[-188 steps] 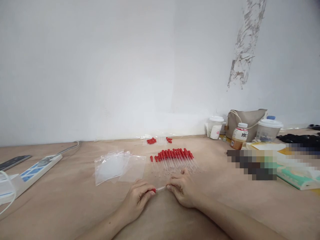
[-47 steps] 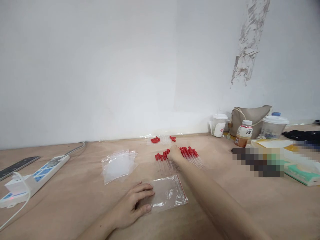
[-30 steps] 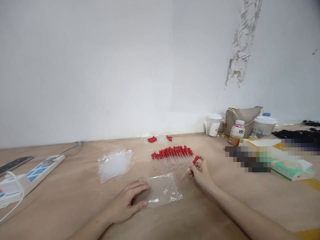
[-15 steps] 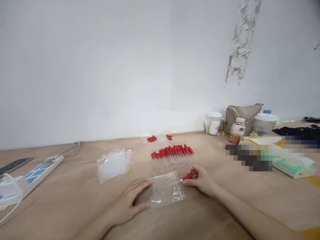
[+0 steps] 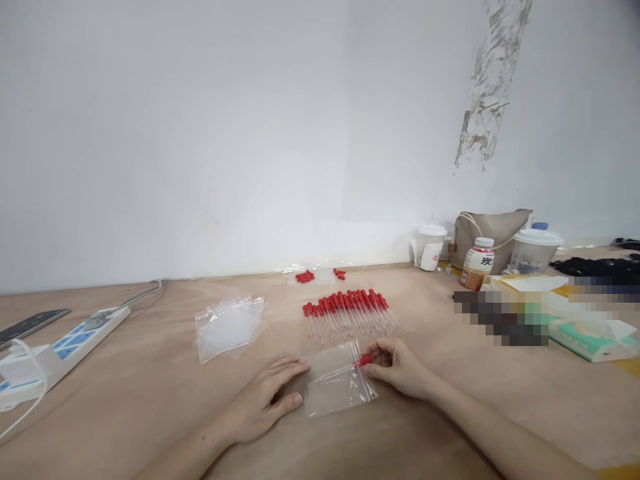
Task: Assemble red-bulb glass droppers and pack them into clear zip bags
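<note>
A clear zip bag (image 5: 334, 399) lies flat on the table, its mouth facing right. Inside it is most of a glass dropper (image 5: 333, 375), its thin tube pointing left and its red rubber bulb at the bag's mouth. My right hand (image 5: 400, 368) pinches the bulb end. At the bag's closed left edge rests my left hand (image 5: 263, 402), fingers and thumb spread apart, fingertips at the plastic. Just beyond the bag, several more droppers (image 5: 350, 308) lie side by side in a row, red bulbs away from me.
A stack of clear bags (image 5: 230, 328) lies left of the droppers. Loose red bulbs (image 5: 305, 276) sit near the wall. A power strip (image 5: 75, 350) and phone (image 5: 33, 325) are at left. A lidded cup (image 5: 430, 248), a bottle (image 5: 477, 263) and a tissue pack (image 5: 593, 337) stand right.
The dropper has slid left, deeper into the bag, with my right hand following to the bag's mouth. My left hand stays by the closed edge.
</note>
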Demonstrator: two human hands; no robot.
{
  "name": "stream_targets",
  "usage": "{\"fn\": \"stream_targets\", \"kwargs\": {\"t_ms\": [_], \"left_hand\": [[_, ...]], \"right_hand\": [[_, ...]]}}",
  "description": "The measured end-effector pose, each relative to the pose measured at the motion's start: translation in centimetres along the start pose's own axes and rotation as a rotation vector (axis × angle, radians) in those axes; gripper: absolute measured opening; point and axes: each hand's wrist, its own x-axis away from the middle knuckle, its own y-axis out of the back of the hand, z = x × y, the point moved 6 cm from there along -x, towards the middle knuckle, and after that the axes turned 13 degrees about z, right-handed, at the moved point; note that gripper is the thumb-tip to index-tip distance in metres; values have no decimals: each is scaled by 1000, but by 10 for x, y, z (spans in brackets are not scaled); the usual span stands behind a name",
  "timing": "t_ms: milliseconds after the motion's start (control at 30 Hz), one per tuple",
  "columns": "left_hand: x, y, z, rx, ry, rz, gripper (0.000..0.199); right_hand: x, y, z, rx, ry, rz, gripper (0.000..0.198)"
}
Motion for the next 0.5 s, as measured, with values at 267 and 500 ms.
{"fn": "stream_targets", "kwargs": {"t_ms": [267, 500], "left_hand": [[0, -1, -2, 3, -25, -11, 46], [1, 6, -6, 45, -26, -61, 37]], "right_hand": [[-2, -15, 17, 524, 38, -30, 15], [-3, 27, 14, 502, 15, -84, 14]]}}
